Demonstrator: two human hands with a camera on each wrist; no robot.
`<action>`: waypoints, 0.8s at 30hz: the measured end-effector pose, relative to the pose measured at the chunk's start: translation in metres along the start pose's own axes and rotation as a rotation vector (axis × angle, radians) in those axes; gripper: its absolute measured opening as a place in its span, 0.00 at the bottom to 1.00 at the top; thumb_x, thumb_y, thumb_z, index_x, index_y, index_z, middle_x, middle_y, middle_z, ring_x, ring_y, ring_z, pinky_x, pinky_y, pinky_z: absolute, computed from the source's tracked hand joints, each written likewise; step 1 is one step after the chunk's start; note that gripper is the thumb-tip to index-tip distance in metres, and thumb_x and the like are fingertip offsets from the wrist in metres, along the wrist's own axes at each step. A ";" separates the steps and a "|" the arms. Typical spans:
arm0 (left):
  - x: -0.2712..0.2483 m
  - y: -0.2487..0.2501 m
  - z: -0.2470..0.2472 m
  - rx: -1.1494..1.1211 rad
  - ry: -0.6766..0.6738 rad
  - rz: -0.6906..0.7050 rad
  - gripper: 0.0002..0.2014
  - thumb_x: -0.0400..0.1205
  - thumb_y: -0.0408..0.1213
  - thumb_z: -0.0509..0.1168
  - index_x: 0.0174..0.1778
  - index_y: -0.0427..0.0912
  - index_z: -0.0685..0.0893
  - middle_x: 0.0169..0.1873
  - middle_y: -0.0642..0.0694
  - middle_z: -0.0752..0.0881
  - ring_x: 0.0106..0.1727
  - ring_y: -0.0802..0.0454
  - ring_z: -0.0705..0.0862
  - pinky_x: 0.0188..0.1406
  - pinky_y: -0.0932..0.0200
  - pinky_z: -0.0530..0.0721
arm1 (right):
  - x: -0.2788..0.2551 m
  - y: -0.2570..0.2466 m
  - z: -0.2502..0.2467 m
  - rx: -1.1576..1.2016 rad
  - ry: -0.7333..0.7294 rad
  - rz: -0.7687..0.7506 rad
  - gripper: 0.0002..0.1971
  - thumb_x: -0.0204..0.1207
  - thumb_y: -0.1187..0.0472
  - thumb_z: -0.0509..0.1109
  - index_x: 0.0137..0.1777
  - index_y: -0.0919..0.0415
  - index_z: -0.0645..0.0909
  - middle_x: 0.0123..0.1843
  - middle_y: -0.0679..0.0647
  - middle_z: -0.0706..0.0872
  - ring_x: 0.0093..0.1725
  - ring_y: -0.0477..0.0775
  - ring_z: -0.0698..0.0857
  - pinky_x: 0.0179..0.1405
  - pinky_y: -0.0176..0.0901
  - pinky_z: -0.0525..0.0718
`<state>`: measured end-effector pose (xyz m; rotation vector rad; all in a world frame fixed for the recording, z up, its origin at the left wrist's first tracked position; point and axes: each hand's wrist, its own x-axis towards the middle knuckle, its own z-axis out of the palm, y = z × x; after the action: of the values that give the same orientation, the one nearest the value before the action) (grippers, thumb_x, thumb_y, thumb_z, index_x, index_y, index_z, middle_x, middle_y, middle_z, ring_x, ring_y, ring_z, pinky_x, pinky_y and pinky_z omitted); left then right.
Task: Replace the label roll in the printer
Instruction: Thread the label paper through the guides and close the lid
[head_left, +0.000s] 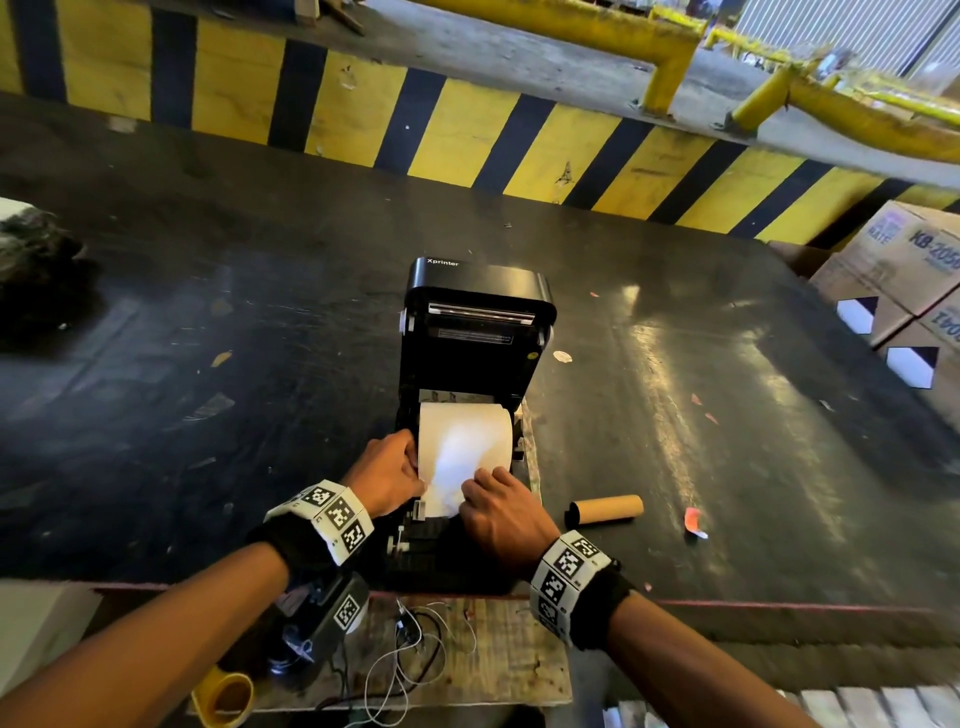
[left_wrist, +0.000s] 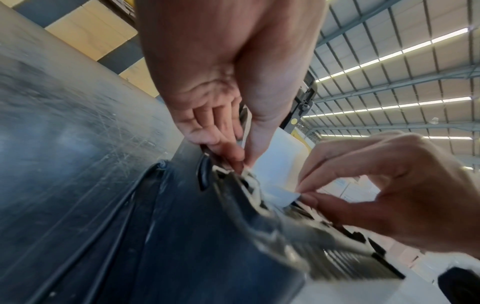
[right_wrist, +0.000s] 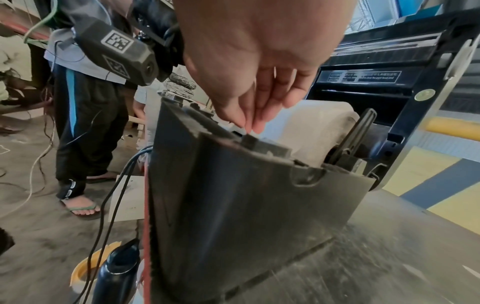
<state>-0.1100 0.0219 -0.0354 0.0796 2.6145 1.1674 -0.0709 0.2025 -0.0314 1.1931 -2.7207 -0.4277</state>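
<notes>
The black label printer stands on the dark table with its lid tipped up and back. A white label roll lies in the open bay, its loose end drawn forward over the front. My left hand pinches the paper's left edge between thumb and fingers. My right hand pinches the paper's front end between thumb and forefinger, above the printer's front edge. The roll sits beside a black guide arm. An empty brown cardboard core lies on the table right of the printer.
Cardboard boxes are stacked at the table's right edge. A yellow-and-black striped barrier runs behind. A red scrap lies near the core. Cables, a yellow tape roll and a black bottle are below the front edge. A person stands nearby.
</notes>
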 end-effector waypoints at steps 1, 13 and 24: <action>-0.003 0.000 0.000 0.001 0.046 0.011 0.15 0.69 0.31 0.75 0.37 0.47 0.73 0.29 0.48 0.85 0.32 0.49 0.84 0.35 0.50 0.86 | -0.001 0.000 0.000 -0.012 0.019 -0.006 0.10 0.58 0.52 0.79 0.27 0.54 0.82 0.29 0.48 0.82 0.33 0.50 0.81 0.33 0.38 0.77; -0.042 0.015 0.026 0.410 -0.001 0.416 0.09 0.72 0.44 0.69 0.44 0.44 0.80 0.46 0.48 0.85 0.48 0.49 0.83 0.40 0.62 0.71 | -0.007 0.000 0.007 0.055 0.095 0.053 0.13 0.66 0.56 0.58 0.27 0.56 0.81 0.30 0.50 0.82 0.33 0.53 0.80 0.38 0.43 0.65; -0.047 0.014 0.024 0.919 0.043 0.675 0.12 0.51 0.40 0.80 0.20 0.48 0.81 0.20 0.53 0.81 0.23 0.57 0.80 0.19 0.68 0.74 | -0.007 -0.007 0.009 0.043 0.113 0.039 0.13 0.68 0.56 0.57 0.30 0.55 0.81 0.32 0.49 0.82 0.34 0.51 0.79 0.35 0.41 0.73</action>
<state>-0.0588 0.0412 -0.0300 1.1752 3.0055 -0.0292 -0.0635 0.2047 -0.0418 1.1358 -2.6639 -0.2895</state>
